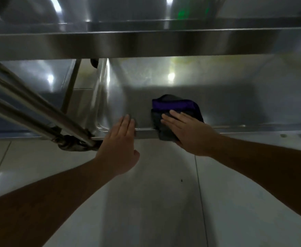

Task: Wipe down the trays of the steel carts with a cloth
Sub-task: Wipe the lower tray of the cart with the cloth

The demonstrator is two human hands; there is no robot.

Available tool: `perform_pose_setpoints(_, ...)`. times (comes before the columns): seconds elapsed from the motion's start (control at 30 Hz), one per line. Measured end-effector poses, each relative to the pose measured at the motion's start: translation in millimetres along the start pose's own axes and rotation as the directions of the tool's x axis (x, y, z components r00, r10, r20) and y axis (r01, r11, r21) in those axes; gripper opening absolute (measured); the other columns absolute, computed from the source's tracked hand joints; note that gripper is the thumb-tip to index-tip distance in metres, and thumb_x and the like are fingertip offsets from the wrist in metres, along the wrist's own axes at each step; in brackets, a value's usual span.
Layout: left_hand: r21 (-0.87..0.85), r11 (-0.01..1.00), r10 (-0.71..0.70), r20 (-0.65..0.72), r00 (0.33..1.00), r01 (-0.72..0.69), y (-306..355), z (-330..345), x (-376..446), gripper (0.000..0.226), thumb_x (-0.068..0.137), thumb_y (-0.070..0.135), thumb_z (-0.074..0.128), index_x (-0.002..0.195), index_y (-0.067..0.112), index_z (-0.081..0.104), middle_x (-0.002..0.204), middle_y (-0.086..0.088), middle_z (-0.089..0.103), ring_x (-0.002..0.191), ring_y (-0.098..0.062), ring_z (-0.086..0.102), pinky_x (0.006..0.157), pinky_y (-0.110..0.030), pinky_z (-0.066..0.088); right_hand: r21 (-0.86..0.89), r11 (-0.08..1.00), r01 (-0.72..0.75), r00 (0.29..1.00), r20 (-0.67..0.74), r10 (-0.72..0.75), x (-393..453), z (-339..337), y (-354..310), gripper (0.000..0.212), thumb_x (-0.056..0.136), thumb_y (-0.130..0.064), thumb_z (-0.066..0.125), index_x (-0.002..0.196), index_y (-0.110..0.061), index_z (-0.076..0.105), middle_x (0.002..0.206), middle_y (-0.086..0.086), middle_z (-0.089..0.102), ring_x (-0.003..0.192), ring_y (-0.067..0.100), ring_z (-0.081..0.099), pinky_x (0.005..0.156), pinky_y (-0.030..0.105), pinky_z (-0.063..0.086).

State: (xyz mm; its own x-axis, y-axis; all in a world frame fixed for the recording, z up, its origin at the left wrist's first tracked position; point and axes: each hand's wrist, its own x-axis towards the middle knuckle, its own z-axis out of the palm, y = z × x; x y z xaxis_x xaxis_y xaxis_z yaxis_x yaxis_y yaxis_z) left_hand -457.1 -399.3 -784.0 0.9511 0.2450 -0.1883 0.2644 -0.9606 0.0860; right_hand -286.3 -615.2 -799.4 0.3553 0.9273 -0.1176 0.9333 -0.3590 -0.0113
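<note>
I saw right hand (187, 134) press cloth (174, 111) flat on lower tray (235, 104) rim, fingers straight; left hand (119, 145) flat alongside, fingers straight.

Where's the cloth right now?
In the head view the cloth lies draped over the front rim of the lower tray, right of centre, pressed flat under the right hand, with the left hand resting on the rim beside it.

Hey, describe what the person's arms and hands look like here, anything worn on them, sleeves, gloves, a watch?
Both forearms are bare up to the frame edge, with no sleeves in view. The left hand and the right hand wear no gloves, and no watch, ring or bracelet shows on the visible sides. The lighting is dim, so fine marks cannot be made out.
</note>
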Motion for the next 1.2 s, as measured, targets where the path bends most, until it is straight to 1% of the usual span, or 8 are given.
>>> perform_pose_setpoints(0.13, -0.023, 1.000, -0.019, 0.092, 0.996, 0.021, 33, 3, -8, 0.106, 0.095, 0.045, 0.062, 0.167, 0.011, -0.008, 0.176, -0.008, -0.015, 0.162, -0.024, -0.013, 0.125, -0.037, -0.006, 0.076, 0.995, -0.071, 0.986, 0.156, 0.058, -24, -12, -1, 0.071, 0.104, -0.013, 0.045, 0.166, -0.019, 0.011, 0.173, 0.003, 0.014, 0.159, 0.028, 0.012, 0.126, 0.047, 0.016)
perform_pose_setpoints(0.27, -0.004, 0.999, 0.032, 0.214, 0.976, -0.032, 71, -10, -33, 0.104, 0.100, 0.045, 0.058, 0.166, 0.012, -0.015, 0.174, -0.007, -0.022, 0.161, -0.023, -0.019, 0.121, -0.035, -0.013, 0.145, 0.964, -0.223, 0.930, 0.327, 0.166, -52, -52, -19, 0.060, 0.108, -0.013, 0.039, 0.164, -0.010, 0.018, 0.171, 0.012, 0.022, 0.156, 0.032, 0.024, 0.125, 0.046, 0.028)
perform_pose_setpoints(0.4, 0.005, 1.000, 0.026, 0.419, 0.908, -0.031, 105, -50, -69, 0.083, 0.104, 0.037, 0.051, 0.169, 0.021, 0.002, 0.178, -0.002, -0.003, 0.163, -0.027, -0.002, 0.129, -0.041, 0.011, 0.228, 0.896, -0.381, 0.768, 0.617, 0.170, -99, -104, -53, 0.039, 0.107, -0.025, 0.047, 0.139, -0.005, 0.057, 0.137, 0.018, 0.061, 0.129, 0.036, 0.057, 0.107, 0.041, 0.046)
perform_pose_setpoints(0.53, 0.017, 0.999, 0.012, 0.596, 0.803, -0.028, 131, -113, -117, 0.072, 0.105, 0.040, 0.045, 0.168, 0.024, 0.015, 0.176, 0.000, 0.015, 0.161, -0.027, 0.017, 0.124, -0.044, 0.030, 0.252, 0.805, -0.537, 0.583, 0.801, 0.137, -176, -150, -91, 0.043, 0.103, -0.019, 0.051, 0.146, -0.009, 0.050, 0.136, 0.016, 0.057, 0.126, 0.037, 0.057, 0.102, 0.044, 0.047)
perform_pose_setpoints(0.67, 0.065, 0.994, 0.019, 0.689, 0.724, -0.088, 160, -199, -157, 0.066, 0.105, 0.044, 0.043, 0.165, 0.027, 0.024, 0.170, 0.001, 0.030, 0.153, -0.025, 0.032, 0.117, -0.046, 0.040, 0.242, 0.729, -0.641, 0.497, 0.854, 0.153, -245, -217, -107, 0.045, 0.101, -0.016, 0.054, 0.145, -0.011, 0.044, 0.127, 0.015, 0.059, 0.116, 0.034, 0.062, 0.092, 0.041, 0.050)
perform_pose_setpoints(0.83, 0.026, 1.000, -0.027, 0.706, 0.708, 0.012, 197, -333, -200, 0.063, 0.104, 0.047, 0.043, 0.162, 0.027, 0.029, 0.164, 0.002, 0.038, 0.148, -0.022, 0.037, 0.114, -0.045, 0.039, 0.270, 0.620, -0.736, 0.527, 0.804, 0.276, -290, -338, -95, 0.024, 0.102, -0.011, 0.047, 0.125, -0.013, 0.055, 0.098, 0.007, 0.054, 0.095, 0.035, 0.064, 0.076, 0.042, 0.051)
perform_pose_setpoints(1.0, 0.013, 0.998, -0.052, 0.616, 0.786, 0.055, 216, -459, -225, 0.054, 0.101, 0.050, 0.043, 0.151, 0.029, 0.042, 0.150, 0.005, 0.050, 0.133, -0.020, 0.050, 0.100, -0.042, 0.044, 0.309, 0.580, -0.754, 0.570, 0.746, 0.344, -306, -470, -73, 0.055, 0.092, -0.009, 0.057, 0.144, -0.022, 0.046, 0.117, 0.006, 0.063, 0.103, 0.028, 0.064, 0.087, 0.040, 0.056)
perform_pose_setpoints(1.2, -0.034, 0.998, 0.059, 0.523, 0.850, -0.049, 224, -569, -231, 0.055, 0.103, 0.049, 0.042, 0.154, 0.028, 0.040, 0.154, 0.002, 0.049, 0.138, -0.023, 0.048, 0.106, -0.045, 0.045, 0.258, 0.590, -0.765, 0.554, 0.732, 0.398, -307, -596, -64, 0.075, 0.092, -0.005, 0.061, 0.159, -0.026, 0.033, 0.135, 0.009, 0.061, 0.117, 0.030, 0.064, 0.097, 0.040, 0.054)
